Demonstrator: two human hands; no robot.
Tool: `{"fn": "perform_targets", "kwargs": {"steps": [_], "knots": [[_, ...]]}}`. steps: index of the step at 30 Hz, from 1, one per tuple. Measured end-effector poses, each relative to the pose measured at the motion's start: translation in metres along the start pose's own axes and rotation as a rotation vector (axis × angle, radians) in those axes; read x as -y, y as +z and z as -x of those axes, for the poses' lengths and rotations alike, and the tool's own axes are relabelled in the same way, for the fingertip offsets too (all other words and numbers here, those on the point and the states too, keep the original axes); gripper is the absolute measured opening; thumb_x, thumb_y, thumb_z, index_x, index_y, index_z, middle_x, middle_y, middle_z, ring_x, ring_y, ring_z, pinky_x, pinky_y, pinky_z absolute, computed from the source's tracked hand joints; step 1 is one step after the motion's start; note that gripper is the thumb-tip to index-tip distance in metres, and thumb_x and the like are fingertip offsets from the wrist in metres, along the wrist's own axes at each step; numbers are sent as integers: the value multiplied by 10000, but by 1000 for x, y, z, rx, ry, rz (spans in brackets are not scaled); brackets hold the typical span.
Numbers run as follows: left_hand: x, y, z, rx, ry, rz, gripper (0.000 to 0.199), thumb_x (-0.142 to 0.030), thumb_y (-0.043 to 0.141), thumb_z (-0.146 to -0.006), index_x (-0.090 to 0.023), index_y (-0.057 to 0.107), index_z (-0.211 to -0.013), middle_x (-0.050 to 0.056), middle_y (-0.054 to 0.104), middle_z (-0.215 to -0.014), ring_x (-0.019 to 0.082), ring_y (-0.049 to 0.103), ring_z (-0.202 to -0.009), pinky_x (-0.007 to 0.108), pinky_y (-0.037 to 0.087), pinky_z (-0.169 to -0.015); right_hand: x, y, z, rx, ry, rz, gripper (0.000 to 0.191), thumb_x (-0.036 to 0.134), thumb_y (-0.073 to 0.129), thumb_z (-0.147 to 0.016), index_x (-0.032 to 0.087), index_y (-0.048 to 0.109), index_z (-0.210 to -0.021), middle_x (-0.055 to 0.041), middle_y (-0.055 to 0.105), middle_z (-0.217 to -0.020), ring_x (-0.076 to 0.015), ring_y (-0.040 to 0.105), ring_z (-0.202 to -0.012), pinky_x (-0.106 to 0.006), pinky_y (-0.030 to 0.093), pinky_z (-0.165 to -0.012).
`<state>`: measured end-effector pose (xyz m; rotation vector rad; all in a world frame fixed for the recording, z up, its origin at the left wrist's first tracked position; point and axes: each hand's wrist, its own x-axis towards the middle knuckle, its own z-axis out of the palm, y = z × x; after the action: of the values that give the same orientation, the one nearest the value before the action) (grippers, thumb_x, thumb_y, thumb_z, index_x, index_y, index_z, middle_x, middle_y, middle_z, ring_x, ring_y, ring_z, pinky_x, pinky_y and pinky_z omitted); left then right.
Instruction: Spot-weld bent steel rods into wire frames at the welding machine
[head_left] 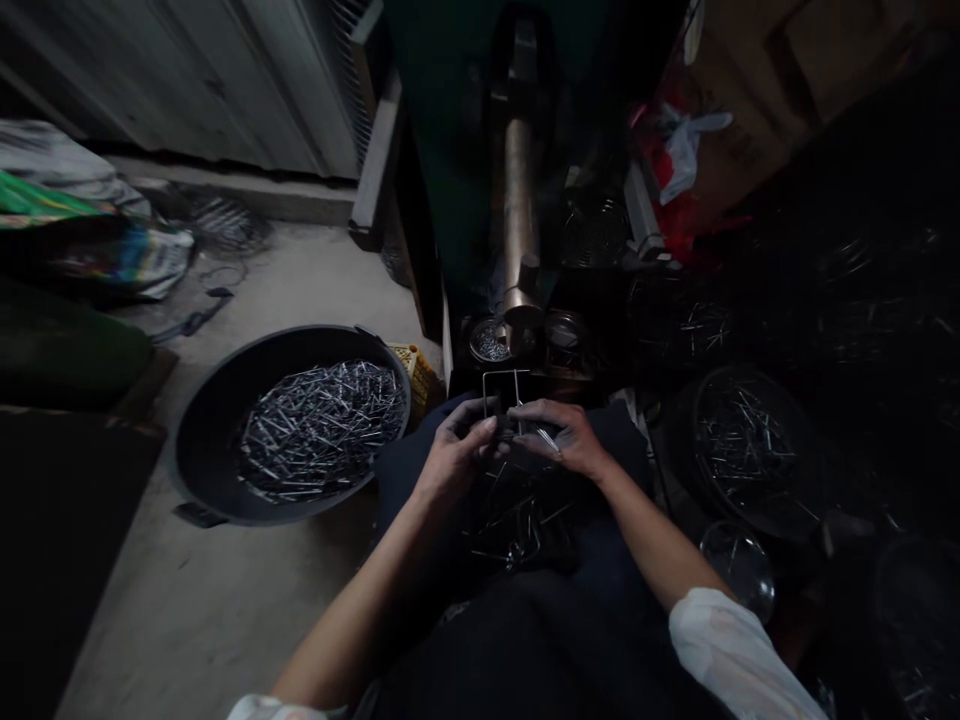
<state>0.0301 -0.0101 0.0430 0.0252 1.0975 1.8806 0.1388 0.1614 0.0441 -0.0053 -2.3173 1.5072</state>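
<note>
A thin bent metal wire [485,388], squared like a bracket, stands up between my two hands, just below the tip of a copper-coloured machine arm [519,215]. My left hand [463,440] is closed, pinching the wire's left leg between thumb and fingers. Closed around the other leg is my right hand [564,432], which also has a few short shiny metal rods [547,438] across its fingers. Below the hands, several loose bent wires [525,525] lie on my dark-clothed lap. Fingertip detail is lost in the dim light.
On the floor at left, a wide black basin [206,430] holds a heap of metal pieces [322,430], with a yellow basket [412,372] beside it. Small round dishes [491,340] sit under the machine arm. At right are a dark tub [701,450] of wires and a shiny bowl [739,570].
</note>
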Motion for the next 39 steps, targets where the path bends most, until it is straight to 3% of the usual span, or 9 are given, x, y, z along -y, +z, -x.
{"fn": "perform_targets", "kwargs": {"steps": [19,39], "knots": [[-9,5,-9,25,62,16,557,-331,888,-697,-160,625,-1158,22,702,-768,126,676,-556,206,544,-546,2,-9,-20,28,-14,-32,323,308,784,-851,252,737,-1165,-58,762,-1125,-211,723,-1054,-337,568,-944],[-7,0,-10,13,71,-5,525,-347,872,-715,-171,632,-1147,33,707,-805,123,670,-560,218,544,-559,6,-5,-20,20,-5,-15,302,336,771,-862,246,744,-1149,-74,768,-1112,-217,730,-1031,-339,579,-917]]}}
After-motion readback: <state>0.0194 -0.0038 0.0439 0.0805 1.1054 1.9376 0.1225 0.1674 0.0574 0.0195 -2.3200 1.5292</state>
